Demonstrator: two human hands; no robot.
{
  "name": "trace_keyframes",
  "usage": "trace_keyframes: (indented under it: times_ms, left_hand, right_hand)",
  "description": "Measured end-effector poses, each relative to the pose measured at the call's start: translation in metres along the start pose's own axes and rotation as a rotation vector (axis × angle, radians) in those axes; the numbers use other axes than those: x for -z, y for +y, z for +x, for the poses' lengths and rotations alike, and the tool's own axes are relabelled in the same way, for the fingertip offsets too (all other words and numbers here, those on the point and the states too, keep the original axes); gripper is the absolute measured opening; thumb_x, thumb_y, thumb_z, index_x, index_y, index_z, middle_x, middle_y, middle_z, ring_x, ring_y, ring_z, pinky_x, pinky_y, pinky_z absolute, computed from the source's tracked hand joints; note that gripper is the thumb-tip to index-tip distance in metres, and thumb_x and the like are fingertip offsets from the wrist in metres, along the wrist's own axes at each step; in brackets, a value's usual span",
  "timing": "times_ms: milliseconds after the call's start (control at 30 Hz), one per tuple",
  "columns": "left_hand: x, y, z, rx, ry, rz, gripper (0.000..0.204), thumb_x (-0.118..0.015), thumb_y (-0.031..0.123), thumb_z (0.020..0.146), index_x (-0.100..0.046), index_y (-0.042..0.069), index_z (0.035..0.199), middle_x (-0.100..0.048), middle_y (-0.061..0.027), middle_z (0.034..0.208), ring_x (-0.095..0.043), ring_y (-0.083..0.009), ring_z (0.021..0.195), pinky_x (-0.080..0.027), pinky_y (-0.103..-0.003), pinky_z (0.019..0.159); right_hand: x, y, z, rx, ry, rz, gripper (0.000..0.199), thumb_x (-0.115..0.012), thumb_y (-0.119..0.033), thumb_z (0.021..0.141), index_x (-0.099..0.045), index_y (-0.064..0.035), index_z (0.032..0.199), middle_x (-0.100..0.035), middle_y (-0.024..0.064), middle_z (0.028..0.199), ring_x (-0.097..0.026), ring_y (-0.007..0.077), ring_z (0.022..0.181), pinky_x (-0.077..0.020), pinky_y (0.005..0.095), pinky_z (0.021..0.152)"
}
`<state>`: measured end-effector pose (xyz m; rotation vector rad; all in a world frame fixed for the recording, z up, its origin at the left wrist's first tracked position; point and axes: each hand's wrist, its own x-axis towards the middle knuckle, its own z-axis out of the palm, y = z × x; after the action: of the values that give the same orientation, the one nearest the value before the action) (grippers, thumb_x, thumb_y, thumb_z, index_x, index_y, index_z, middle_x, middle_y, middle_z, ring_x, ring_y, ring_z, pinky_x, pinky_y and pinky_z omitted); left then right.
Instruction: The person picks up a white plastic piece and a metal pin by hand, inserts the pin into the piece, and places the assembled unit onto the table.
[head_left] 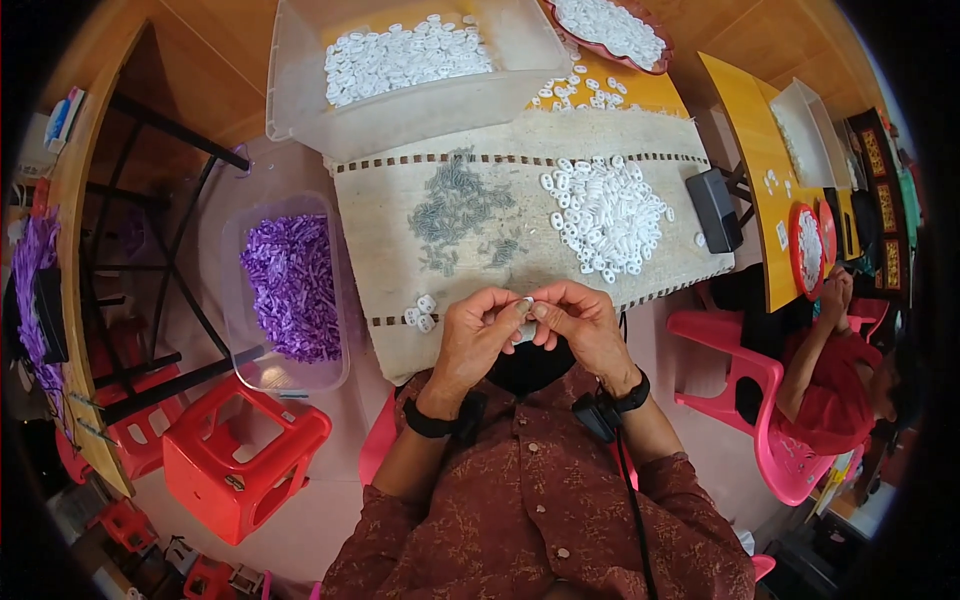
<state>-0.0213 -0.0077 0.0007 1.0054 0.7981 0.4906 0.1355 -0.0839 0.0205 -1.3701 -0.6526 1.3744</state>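
My left hand [475, 330] and my right hand [583, 322] meet at the near edge of the cloth-covered table, fingertips pinched together. Between them shows a bit of a small white plastic piece [528, 300], mostly covered by the fingers. Ahead to the left lies a loose pile of small grey metal springs [455, 200]. To the right of it is a heap of white oval plastic pieces [605, 215] with two holes each. A few white pieces [420, 313] sit apart, left of my left hand.
A translucent bin [420, 115] of white pieces stands at the back, beside a red dish [660, 62] of more. A clear tub [340, 360] of purple pieces is at left, near a red stool [235, 455]. A black box [713, 210] sits at right; another person [825, 390] sits beyond.
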Motion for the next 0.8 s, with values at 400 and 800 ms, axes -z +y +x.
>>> trace_keyframes:
  times_ms: [400,800]
  left_hand:
    - [-0.0014,-0.002,0.0011,0.02,-0.014,-0.142,0.021,-0.061,0.017,0.093,-0.064,-0.003,0.098,-0.063,-0.0029,0.078,-0.056,-0.0066,0.061,-0.047,-0.02,0.05]
    - [0.0024,-0.0024,0.0,0.101,-0.008,-0.174,0.021,-0.059,0.019,0.094,-0.064,-0.002,0.096,-0.062,-0.0016,0.074,-0.055,-0.0035,0.056,-0.044,-0.016,0.045]
  right_hand:
    - [0.0,0.0,0.0014,-0.024,0.032,0.072,0.014,-0.06,-0.004,0.091,-0.064,0.0013,0.103,-0.067,0.0065,0.085,-0.059,0.0068,0.061,-0.0471,0.0188,0.051]
    - [-0.0062,-0.0008,-0.0065,0.134,-0.02,-0.102,0.023,-0.062,0.0,0.089,-0.062,-0.0028,0.112,-0.064,0.003,0.093,-0.059,0.0065,0.071,-0.0478,0.0186,0.06]
